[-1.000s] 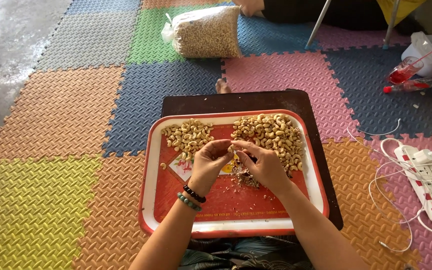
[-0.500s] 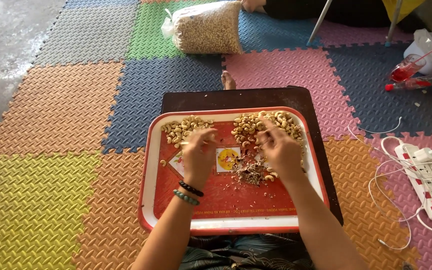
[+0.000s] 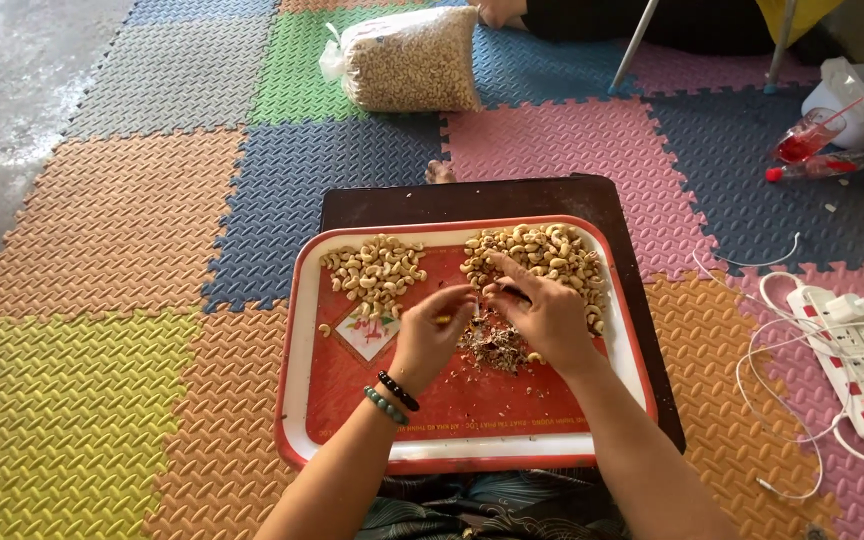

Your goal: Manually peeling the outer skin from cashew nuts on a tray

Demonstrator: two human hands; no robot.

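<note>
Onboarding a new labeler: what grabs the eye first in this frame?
First, the red tray in the centre, on a dark board over bright foam floor mats. It holds two piles of cashews, a smaller left pile and a larger right pile. The left hand and right hand meet fingertip to fingertip over a small heap of husk scraps. A clear bag of nuts lies on the mats beyond.

Colourful foam mat floor (image 3: 122,220), bare concrete (image 3: 12,60)
</note>
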